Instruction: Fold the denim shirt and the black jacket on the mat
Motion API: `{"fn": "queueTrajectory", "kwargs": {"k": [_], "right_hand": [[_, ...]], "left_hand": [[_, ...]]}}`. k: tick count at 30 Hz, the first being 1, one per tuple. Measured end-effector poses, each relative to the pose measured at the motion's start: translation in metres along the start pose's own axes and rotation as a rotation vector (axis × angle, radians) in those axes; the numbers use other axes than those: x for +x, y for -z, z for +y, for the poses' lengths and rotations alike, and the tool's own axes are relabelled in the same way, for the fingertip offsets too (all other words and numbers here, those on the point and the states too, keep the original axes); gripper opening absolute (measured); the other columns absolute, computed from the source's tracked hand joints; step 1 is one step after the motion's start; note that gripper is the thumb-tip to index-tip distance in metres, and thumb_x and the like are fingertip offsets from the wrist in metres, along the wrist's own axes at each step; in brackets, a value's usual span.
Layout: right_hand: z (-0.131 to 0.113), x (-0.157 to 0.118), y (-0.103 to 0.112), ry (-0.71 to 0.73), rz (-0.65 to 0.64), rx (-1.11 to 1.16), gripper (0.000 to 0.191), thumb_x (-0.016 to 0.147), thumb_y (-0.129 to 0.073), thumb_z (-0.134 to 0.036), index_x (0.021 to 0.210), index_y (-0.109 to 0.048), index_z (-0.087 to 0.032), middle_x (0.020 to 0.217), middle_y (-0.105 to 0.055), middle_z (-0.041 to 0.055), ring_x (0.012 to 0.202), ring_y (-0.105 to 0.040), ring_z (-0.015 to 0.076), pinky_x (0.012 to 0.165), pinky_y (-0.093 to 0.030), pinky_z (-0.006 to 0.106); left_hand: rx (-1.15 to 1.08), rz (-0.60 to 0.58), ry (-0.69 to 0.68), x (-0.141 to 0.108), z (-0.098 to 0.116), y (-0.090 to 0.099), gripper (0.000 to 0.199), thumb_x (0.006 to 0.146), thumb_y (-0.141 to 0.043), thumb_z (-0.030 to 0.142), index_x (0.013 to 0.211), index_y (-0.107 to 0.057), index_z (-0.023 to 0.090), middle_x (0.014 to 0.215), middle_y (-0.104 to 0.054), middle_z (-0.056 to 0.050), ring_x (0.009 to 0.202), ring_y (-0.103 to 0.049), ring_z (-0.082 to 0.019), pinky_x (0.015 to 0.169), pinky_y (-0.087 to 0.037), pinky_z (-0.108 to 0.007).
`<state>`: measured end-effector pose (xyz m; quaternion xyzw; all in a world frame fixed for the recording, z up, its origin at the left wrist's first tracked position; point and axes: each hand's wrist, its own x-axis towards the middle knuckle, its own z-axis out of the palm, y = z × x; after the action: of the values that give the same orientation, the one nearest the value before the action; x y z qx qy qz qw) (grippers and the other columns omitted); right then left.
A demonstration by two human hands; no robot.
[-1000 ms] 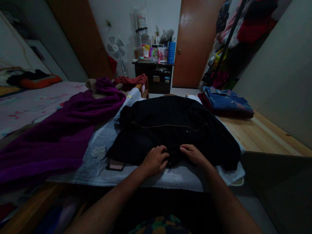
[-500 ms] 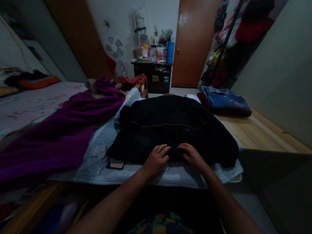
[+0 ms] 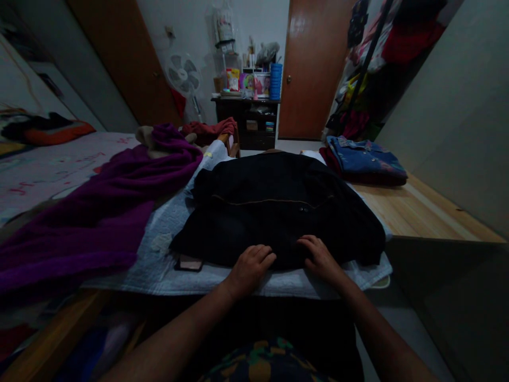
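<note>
A pale blue cloth [image 3: 153, 284] lies under a big black garment [image 3: 254, 183]. The garment is longer from side to side than from front to back, and most of it spreads away from the person, past the fingertips. A thin gold line [image 3: 258, 202] runs across it the long way, beyond both hands. The left hand [image 3: 250, 268] and the right hand [image 3: 323, 261] rest on its near edge, around the middle, with a gap between them, so neither is clearly nearer. Their fingers are bent; I can't tell if they pinch it. Two tiny shiny dots [image 3: 303, 209] sit nearer the right hand.
</note>
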<state>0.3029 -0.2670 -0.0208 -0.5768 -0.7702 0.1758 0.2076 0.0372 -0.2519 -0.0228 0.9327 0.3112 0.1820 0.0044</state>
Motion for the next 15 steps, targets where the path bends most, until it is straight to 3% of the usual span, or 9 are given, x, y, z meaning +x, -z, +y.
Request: {"fn": "queueTrajectory", "kwargs": {"k": [3, 5, 10, 15], "right_hand": [[-0.002, -0.001, 0.0, 0.001, 0.039, 0.022, 0.047, 0.063, -0.047, -0.005, 0.107, -0.054, -0.019, 0.12, -0.051, 0.0098, 0.113, -0.046, 0.023, 0.098, -0.038, 0.04], [-0.003, -0.003, -0.001, -0.011, 0.052, 0.0, 0.042, 0.062, -0.048, -0.005, 0.101, -0.053, -0.019, 0.118, -0.052, 0.0097, 0.11, -0.047, 0.0234, 0.096, -0.039, 0.039], [-0.002, -0.012, 0.002, -0.045, 0.087, -0.235, 0.053, 0.061, -0.05, -0.003, 0.112, -0.054, -0.019, 0.124, -0.05, 0.0111, 0.119, -0.041, 0.0275, 0.102, -0.033, 0.044], [0.009, -0.02, 0.027, -0.065, 0.197, -0.456, 0.045, 0.075, -0.044, -0.002, 0.113, -0.06, -0.023, 0.129, -0.05, 0.0105, 0.13, -0.033, 0.0297, 0.109, -0.024, 0.048]], "left_hand": [[-0.01, -0.066, 0.082, 0.012, 0.006, 0.005, 0.049, 0.079, -0.055, 0.011, 0.126, -0.049, 0.022, 0.125, -0.054, -0.008, 0.115, -0.047, -0.024, 0.098, -0.038, -0.04], [-0.016, -0.153, 0.117, 0.02, 0.009, 0.009, 0.043, 0.078, -0.056, 0.011, 0.119, -0.053, 0.023, 0.115, -0.057, -0.007, 0.106, -0.05, -0.023, 0.091, -0.042, -0.038], [-0.01, -0.28, 0.073, 0.028, 0.006, 0.019, 0.015, 0.083, -0.052, 0.014, 0.093, -0.06, 0.022, 0.095, -0.058, -0.005, 0.09, -0.051, -0.02, 0.077, -0.043, -0.033], [-0.026, -0.301, 0.042, 0.019, -0.003, 0.027, 0.019, 0.084, -0.051, 0.011, 0.095, -0.061, 0.023, 0.093, -0.058, -0.004, 0.088, -0.05, -0.019, 0.075, -0.042, -0.032]]}}
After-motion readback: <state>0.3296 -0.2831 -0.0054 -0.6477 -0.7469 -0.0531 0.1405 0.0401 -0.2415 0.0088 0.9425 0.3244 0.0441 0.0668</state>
